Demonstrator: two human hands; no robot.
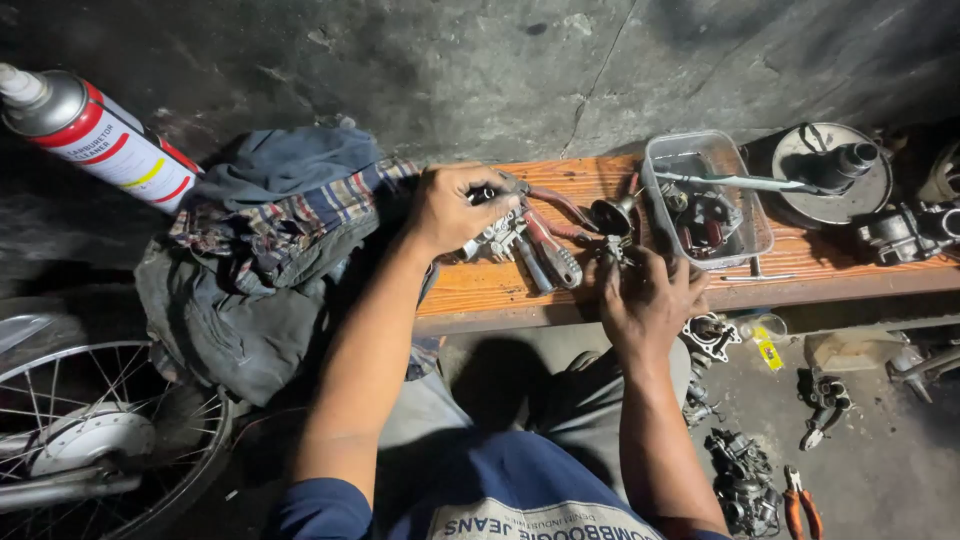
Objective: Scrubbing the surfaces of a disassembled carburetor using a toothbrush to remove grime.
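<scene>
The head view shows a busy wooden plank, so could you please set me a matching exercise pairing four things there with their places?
Things:
1. spray can
2. clear plastic tray
3. spoked wheel
4. orange-handled pliers

Places:
A. on the floor, bottom right
B. on the wooden plank, right of the hands
C. top left corner
D. bottom left corner

Pairs: 1-C, 2-B, 3-D, 4-A

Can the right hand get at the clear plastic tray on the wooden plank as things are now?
Probably yes: the right hand is just beside the clear plastic tray, nothing between them, though its fingers already hold a small metal part.
</scene>
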